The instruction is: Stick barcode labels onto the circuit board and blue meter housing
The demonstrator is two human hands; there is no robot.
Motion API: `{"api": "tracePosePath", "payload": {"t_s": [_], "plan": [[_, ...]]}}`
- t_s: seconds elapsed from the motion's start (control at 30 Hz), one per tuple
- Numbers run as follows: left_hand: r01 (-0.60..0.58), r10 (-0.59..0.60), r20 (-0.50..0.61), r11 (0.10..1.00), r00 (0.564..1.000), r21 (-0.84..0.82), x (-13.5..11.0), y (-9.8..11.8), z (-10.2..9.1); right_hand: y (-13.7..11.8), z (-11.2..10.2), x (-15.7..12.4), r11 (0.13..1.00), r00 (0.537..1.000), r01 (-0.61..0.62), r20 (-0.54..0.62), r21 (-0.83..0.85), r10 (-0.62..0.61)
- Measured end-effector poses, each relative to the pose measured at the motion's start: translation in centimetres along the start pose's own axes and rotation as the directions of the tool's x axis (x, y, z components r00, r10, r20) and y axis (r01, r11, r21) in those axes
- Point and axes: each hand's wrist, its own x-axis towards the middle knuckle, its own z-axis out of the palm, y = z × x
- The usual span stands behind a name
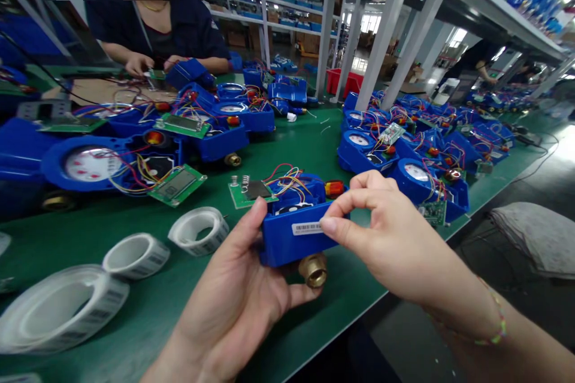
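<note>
My left hand (233, 299) grips a blue water meter body (291, 233) from below, thumb on its left edge. The meter has a brass fitting (313, 269) underneath, coloured wires and a green circuit board (249, 190) on top. A white barcode label (307, 228) sits on its front face. My right hand (381, 233) presses thumb and forefinger against the meter's right edge, right at the label's end.
Three rolls of barcode labels (135, 255) lie on the green bench (135, 323) at the left. Many blue meters with wires (117, 167) crowd the bench left and right (422, 179). A person in dark clothing (157, 30) works opposite. The bench edge runs below my hands.
</note>
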Motion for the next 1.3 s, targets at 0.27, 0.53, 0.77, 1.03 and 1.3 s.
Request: {"api": "tracePosePath", "payload": {"t_s": [0.27, 0.53, 0.77, 1.03, 1.3], "plan": [[0.002, -0.002, 0.001, 1.0, 1.0, -0.005, 0.15, -0.17, -0.17, 0.05, 0.28, 0.3, 0.999, 1.0, 0.0, -0.02, 0.04, 0.001], [-0.018, 0.017, -0.028, 0.999, 0.999, -0.034, 0.07, -0.27, -0.22, -0.04, 0.55, 0.48, 1.0, 0.999, 0.006, -0.036, 0.03, -0.004], [-0.044, 0.044, -0.013, 0.999, 0.999, -0.007, 0.38, -0.29, -0.12, 0.0, 0.46, 0.41, 0.999, 0.999, 0.013, -0.048, 0.036, -0.012], [-0.026, 0.026, 0.001, 1.0, 1.0, 0.004, 0.14, -0.36, -0.53, -0.1, 0.61, 0.35, 1.0, 0.999, 0.009, -0.046, 0.009, -0.008], [-0.034, 0.033, 0.051, 0.999, 0.998, 0.025, 0.41, -0.31, -0.7, -0.06, 0.7, 0.23, 1.0, 0.998, -0.005, -0.069, 0.021, 0.006]]}}
